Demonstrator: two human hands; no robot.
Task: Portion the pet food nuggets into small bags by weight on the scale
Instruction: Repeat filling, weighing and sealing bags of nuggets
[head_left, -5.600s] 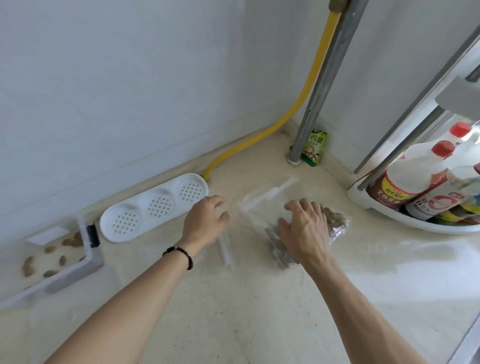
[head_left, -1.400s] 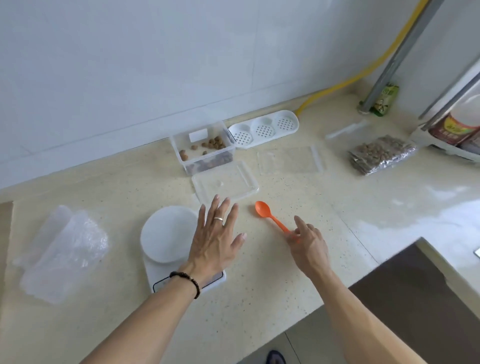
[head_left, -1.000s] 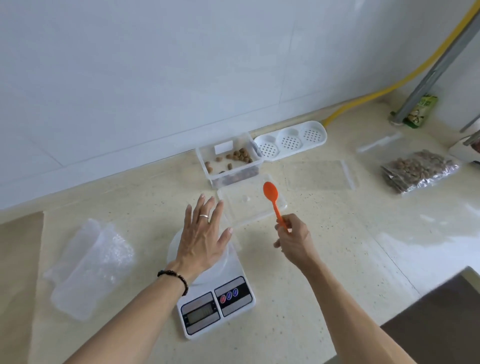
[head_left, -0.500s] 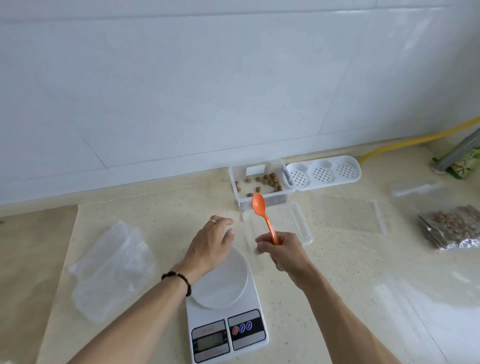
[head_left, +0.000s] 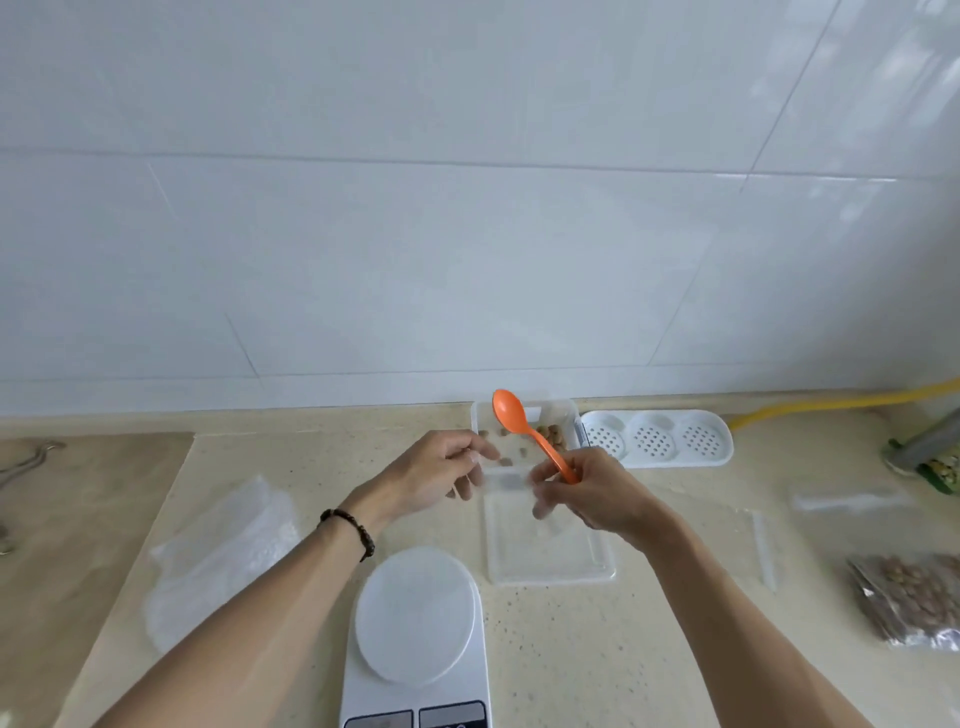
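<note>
Hands meet at frame centre, above the clear lid (head_left: 550, 545). Half a second ago the left hand (head_left: 436, 475) hovered over the scale (head_left: 415, 623); now it has moved up and right, its fingers loosely curled beside the right hand, whether pinching a thin clear bag or nothing I cannot tell. The right hand (head_left: 592, 493) still grips the orange spoon (head_left: 524, 426) by its handle, bowl raised over the clear container (head_left: 524, 431) of nuggets (head_left: 550, 432) at the wall. The scale plate sits bare at lower centre. A filled bag (head_left: 909, 597) lies at the right edge, spare bags (head_left: 223, 551) at left. Judging from this, scooping for the next portion is about to start.
</note>
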